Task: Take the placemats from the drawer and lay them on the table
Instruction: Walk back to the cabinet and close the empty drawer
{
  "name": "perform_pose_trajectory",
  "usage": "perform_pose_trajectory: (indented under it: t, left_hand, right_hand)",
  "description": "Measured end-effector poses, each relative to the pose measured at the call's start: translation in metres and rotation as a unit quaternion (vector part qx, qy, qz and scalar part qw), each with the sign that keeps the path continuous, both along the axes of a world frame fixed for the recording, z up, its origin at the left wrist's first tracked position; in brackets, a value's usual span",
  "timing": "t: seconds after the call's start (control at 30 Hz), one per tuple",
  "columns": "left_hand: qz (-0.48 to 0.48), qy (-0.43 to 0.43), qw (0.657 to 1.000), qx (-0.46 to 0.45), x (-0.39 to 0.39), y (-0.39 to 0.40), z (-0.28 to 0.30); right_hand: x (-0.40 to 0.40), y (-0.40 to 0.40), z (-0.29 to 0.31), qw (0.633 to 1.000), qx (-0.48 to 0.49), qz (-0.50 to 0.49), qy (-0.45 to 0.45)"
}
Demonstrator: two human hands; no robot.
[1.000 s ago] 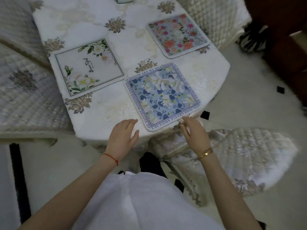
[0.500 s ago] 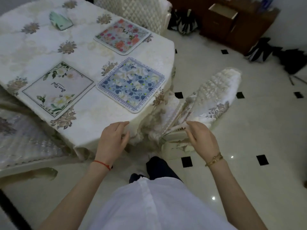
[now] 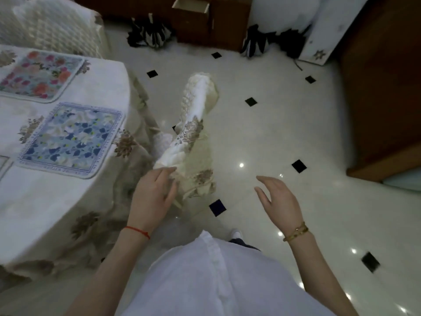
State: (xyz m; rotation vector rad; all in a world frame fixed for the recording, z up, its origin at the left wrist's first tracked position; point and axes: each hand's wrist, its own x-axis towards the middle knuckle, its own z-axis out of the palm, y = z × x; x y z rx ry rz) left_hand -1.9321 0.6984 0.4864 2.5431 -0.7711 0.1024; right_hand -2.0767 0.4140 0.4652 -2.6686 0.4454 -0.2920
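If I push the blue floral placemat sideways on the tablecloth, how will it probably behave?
The blue floral placemat lies flat with crisp edges, so it probably slides as one fairly stiff, light sheet rather than crumpling. The tablecloth beneath is loose fabric and hangs over the edge, so it may bunch or drag along. The mat sits near the table's edge, so a push outward might tip it off.

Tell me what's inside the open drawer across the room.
The open drawer shows only its pale rim and inner wall; nothing visible inside. Its bottom is hidden by the front panel, so any remaining placemats cannot be seen.
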Motion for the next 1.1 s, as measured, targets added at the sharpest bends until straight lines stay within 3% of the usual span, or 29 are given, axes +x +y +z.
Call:
perform_pose_trajectory:
  t: [0.27,0.57,0.8,1.1]
  left_hand:
    - [-0.032,0.027,0.999,-0.026,-0.009,-0.161,0.005]
    - [-0.026,0.051,0.998,-0.011,0.059,-0.254,-0.016]
    - [-0.006,0.075,0.997,-0.011,0.177,-0.336,-0.029]
    - [0.008,0.042,0.999,-0.023,0.371,-0.427,-0.004]
  right_hand:
    - [-0.029,-0.147,0.012,0.998,-0.017,-0.064,0.017]
    - [0.032,-0.242,-0.011,0.995,0.022,-0.081,0.054]
    - [0.153,-0.325,-0.018,0.993,0.037,-0.084,0.072]
    - [0.361,-0.423,0.007,0.998,0.014,-0.061,0.005]
